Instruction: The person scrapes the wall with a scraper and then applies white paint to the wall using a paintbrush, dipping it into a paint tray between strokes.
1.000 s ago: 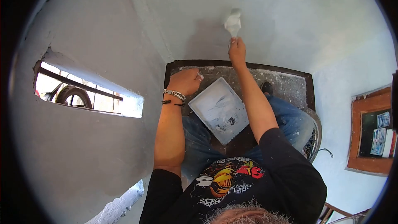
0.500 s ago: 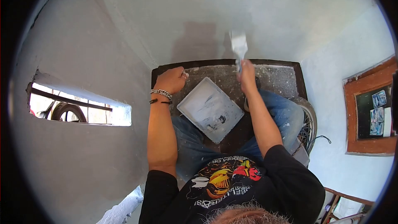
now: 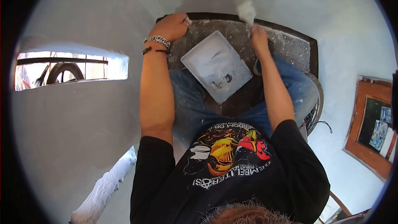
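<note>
My right hand (image 3: pixel 260 41) is closed around the handle of a paintbrush (image 3: pixel 246 11), whose pale bristles are blurred against the lower part of the grey-white wall (image 3: pixel 286 0). My left hand (image 3: pixel 169 27), with a silver chain bracelet and a dark band at the wrist, is curled into a fist near the left corner of the floor edge. Whitish smears show at its fingertips; whatever it may hold is hidden. Between the two arms lies a pale square paint tray (image 3: pixel 203 52), streaked grey and dark inside, tilted like a diamond in front of my knees.
A speckled dark tiled floor (image 3: pixel 290 45) meets the wall along a dark border. Left, a grey wall has a slot opening (image 3: pixel 118 67) with a wheel (image 3: pixel 65 74) beyond. A spoked wheel (image 3: pixel 317 99) stands by my right knee. An orange-brown wooden frame (image 3: pixel 356 116) is at right.
The camera view has tilted, so the tray and hands appear higher. The brush has moved toward the right along the wall's base. My left fist stays by the corner.
</note>
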The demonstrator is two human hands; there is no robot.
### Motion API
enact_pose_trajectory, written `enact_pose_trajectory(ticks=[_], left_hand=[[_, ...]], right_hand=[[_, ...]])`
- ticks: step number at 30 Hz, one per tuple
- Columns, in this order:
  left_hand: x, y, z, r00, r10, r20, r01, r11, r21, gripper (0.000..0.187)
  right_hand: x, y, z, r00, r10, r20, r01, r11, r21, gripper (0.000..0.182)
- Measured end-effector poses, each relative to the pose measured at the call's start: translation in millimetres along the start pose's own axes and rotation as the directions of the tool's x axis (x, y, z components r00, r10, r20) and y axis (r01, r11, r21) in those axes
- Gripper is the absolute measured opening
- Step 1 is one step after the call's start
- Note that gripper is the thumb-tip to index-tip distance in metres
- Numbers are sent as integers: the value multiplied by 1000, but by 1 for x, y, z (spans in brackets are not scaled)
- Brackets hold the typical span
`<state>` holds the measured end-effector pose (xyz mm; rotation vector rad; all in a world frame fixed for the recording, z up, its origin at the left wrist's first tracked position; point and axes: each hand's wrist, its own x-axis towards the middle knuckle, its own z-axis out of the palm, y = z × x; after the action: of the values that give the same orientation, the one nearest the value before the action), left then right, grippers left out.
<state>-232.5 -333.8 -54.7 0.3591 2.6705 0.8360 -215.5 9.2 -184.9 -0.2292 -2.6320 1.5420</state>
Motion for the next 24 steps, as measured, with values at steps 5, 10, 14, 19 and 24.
enact_pose_trajectory(ticks=[5, 10, 14, 19, 24], left_hand=[[-11, 20, -6, 998, -61, -17, 62, 996, 71, 34], [-11, 19, -7, 996, -85, -17, 86, 993, 75, 32], [-13, 26, -7, 996, -94, -9, 95, 992, 85, 30], [-12, 18, -3, 997, -33, -65, 41, 992, 123, 31], [-13, 26, -6, 998, -46, -42, 50, 993, 105, 30]], right_hand=[[-74, 41, 27, 933, 223, 283, 34, 728, -685, 27], [-82, 76, 68, 904, 312, 292, 40, 618, -785, 30], [-105, 84, 104, 831, 392, 394, 104, 586, -804, 38], [-138, 31, 115, 709, 442, 550, 282, 537, -795, 42], [-114, 13, 123, 706, 121, 698, 524, 573, -630, 36]])
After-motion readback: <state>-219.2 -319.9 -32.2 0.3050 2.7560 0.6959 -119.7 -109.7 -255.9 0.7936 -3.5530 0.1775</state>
